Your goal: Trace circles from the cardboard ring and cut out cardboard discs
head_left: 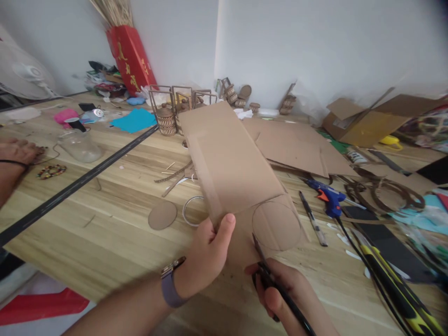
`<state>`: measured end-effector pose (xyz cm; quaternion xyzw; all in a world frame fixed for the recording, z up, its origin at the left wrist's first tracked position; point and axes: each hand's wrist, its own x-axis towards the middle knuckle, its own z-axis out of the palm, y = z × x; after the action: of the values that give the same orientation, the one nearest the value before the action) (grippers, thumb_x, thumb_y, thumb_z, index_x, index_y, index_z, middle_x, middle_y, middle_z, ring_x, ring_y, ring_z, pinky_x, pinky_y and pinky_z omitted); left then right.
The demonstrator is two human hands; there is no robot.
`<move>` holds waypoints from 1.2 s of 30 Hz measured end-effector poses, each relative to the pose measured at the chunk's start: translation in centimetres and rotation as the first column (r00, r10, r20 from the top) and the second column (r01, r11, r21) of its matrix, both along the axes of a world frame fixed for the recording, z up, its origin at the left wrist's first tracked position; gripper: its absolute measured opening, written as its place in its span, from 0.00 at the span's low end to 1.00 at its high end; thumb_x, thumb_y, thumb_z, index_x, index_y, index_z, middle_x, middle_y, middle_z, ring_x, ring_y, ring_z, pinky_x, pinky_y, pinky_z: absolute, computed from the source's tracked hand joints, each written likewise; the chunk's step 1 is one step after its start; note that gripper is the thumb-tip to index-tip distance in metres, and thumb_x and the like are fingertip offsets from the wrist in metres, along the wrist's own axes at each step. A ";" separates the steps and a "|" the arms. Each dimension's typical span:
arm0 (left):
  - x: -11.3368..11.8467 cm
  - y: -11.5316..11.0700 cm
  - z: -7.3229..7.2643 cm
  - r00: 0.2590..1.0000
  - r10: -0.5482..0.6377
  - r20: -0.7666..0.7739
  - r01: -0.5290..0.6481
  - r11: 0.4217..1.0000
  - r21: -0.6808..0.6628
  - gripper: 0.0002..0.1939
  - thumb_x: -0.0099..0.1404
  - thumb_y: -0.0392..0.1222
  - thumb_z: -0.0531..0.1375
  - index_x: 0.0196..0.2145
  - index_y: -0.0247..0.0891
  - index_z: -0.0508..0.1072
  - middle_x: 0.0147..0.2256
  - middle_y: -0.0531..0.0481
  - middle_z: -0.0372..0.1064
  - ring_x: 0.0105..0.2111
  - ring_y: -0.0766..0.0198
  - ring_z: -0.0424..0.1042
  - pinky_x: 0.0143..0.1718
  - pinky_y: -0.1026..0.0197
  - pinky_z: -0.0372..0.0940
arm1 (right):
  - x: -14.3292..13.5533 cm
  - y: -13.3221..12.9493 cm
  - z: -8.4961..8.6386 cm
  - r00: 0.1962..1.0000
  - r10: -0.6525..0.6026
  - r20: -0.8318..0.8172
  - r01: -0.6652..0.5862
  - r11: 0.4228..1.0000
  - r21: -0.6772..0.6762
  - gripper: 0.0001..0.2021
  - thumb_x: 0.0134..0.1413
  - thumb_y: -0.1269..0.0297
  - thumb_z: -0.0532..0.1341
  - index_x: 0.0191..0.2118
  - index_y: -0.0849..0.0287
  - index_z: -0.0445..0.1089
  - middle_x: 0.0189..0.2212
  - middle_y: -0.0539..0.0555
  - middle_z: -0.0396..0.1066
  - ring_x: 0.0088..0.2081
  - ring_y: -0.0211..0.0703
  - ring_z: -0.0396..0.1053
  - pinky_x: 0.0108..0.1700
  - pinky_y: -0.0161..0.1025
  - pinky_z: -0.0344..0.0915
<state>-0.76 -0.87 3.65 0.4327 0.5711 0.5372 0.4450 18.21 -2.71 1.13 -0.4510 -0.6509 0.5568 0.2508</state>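
My left hand [213, 245], with a watch on its wrist, grips a sheet of brown cardboard [231, 154] by its near left edge, thumb on top. A drawn circle [277, 226] marks the sheet's near right part, and a line, a cut or a fold, crosses above it. My right hand [287, 289] is closed around black-handled scissors [262, 256]. Their tip is at the cardboard, just left of the circle. A cut cardboard disc [163, 215] and a white ring [192, 211], partly hidden by the sheet, lie on the table left of my left hand.
More cardboard [297, 144] lies behind. On the right are a pen [313, 219], a blue glue gun [329, 198], a yellow-black tool [395, 284] and coiled brown strips [392, 193]. Small woven baskets [166, 119] stand behind. Another person's hand [21, 151] rests left, near a glass jar [80, 145].
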 end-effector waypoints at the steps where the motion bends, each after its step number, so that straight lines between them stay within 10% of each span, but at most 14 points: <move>1: 0.1 -0.1 0.0 1.000 0.003 -0.015 -0.003 1.000 0.004 0.22 0.67 0.61 0.57 0.27 0.40 0.73 0.24 0.51 0.71 0.30 0.57 0.72 0.33 0.59 0.68 | 0.0 0.0 0.0 1.000 -0.009 -0.002 0.009 1.000 0.016 0.41 0.46 0.21 0.53 0.38 0.61 0.74 0.20 0.46 0.59 0.20 0.37 0.55 0.23 0.34 0.52; 12: 0.6 -0.3 -0.1 0.998 -0.016 0.057 0.016 1.000 0.016 0.21 0.69 0.59 0.56 0.41 0.39 0.76 0.38 0.44 0.79 0.50 0.48 0.74 0.56 0.49 0.66 | -0.6 -0.8 1.5 0.997 -0.066 0.049 0.064 0.997 0.038 0.41 0.49 0.22 0.52 0.34 0.61 0.75 0.16 0.44 0.53 0.17 0.34 0.51 0.18 0.33 0.45; 21: 0.7 -0.9 -0.6 0.999 0.033 -0.023 -0.036 0.984 -0.172 0.25 0.62 0.68 0.57 0.26 0.43 0.68 0.25 0.49 0.70 0.30 0.53 0.72 0.33 0.52 0.72 | -0.4 -0.3 0.8 0.999 -0.023 0.031 0.019 0.989 0.148 0.37 0.52 0.23 0.51 0.22 0.58 0.67 0.14 0.46 0.58 0.16 0.36 0.57 0.21 0.34 0.53; 36: 1.0 -1.2 -0.3 0.986 -0.028 0.164 0.047 0.993 -0.110 0.22 0.66 0.63 0.58 0.34 0.41 0.77 0.30 0.45 0.78 0.38 0.50 0.76 0.40 0.53 0.72 | -0.6 -0.4 2.5 0.992 -0.046 0.117 0.040 0.998 0.052 0.43 0.43 0.18 0.50 0.27 0.61 0.73 0.16 0.46 0.54 0.17 0.35 0.53 0.16 0.33 0.48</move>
<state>0.21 -2.09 3.32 0.3723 0.5545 0.5288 0.5238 17.63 -3.15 3.60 -0.4907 -0.6683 0.5074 0.2349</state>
